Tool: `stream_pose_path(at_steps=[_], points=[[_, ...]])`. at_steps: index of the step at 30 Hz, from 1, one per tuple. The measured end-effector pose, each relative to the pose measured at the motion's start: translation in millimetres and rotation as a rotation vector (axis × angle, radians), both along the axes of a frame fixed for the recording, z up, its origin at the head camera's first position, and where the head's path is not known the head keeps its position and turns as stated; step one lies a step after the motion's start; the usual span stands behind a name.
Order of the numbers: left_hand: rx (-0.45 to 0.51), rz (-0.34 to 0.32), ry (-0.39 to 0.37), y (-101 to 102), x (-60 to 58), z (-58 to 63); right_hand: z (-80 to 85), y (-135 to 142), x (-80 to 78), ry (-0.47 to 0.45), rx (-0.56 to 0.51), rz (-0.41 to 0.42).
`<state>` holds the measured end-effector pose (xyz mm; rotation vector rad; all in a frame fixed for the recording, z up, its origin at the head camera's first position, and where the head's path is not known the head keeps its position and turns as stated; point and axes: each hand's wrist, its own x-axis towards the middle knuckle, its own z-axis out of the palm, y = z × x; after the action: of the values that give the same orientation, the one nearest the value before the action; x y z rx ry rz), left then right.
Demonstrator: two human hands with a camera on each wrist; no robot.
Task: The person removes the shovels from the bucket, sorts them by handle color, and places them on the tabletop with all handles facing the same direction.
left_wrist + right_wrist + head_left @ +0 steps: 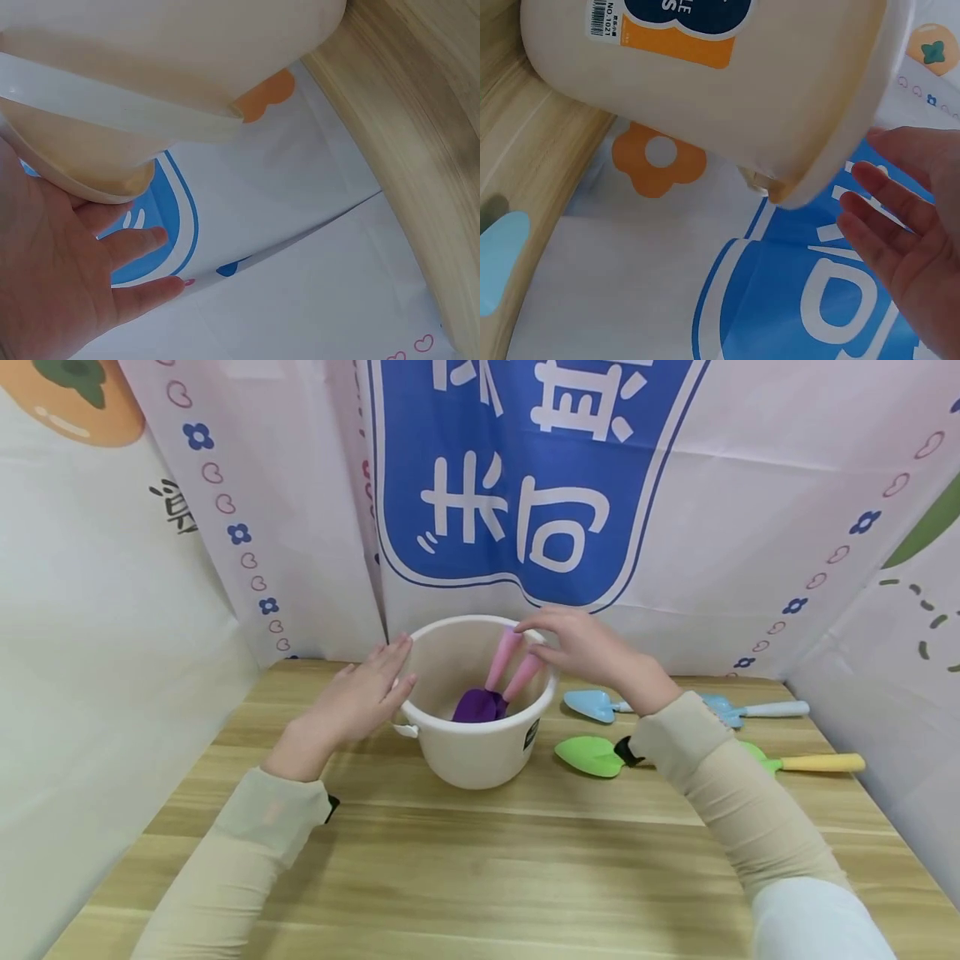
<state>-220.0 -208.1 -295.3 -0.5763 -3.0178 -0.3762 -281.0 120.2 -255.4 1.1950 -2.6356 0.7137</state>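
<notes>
A white bucket [472,747] stands on the wooden table. Inside it lean two small garden trowels with pink handles [504,656] and purple blades [477,705]. My left hand [362,695] lies along the bucket's left rim, its fingers extended; the left wrist view shows the fingers spread beside the rim [112,196]. Over the right rim is my right hand [588,647], its fingertips close to the tops of the pink handles. In the right wrist view its fingers are relaxed at the bucket's rim, with nothing seen between them.
Right of the bucket lie blue trowels [590,704] and green trowels [590,756], one with a yellow handle [822,763]; my right forearm partly covers them. A printed cloth [750,535] hangs behind the table [480,868]. The bucket's bail [112,105] hangs at its side.
</notes>
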Motion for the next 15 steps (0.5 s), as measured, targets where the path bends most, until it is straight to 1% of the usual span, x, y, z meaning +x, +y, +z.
stream_pose_path(at_steps=[7, 12, 15], points=[[-0.007, 0.0, -0.007, 1.1, -1.6, -0.7, -3.7, -19.9, -13.5, -0.036, 0.024, -0.076], [0.0, 0.0, -0.008, 1.8, -1.6, -1.0, -6.2, -32.0, -20.7, -0.003, 0.086, -0.132], [0.002, 0.003, -0.01, 1.9, -1.1, -1.5, -7.5, -37.3, -22.6, -0.002, 0.109, -0.161]])
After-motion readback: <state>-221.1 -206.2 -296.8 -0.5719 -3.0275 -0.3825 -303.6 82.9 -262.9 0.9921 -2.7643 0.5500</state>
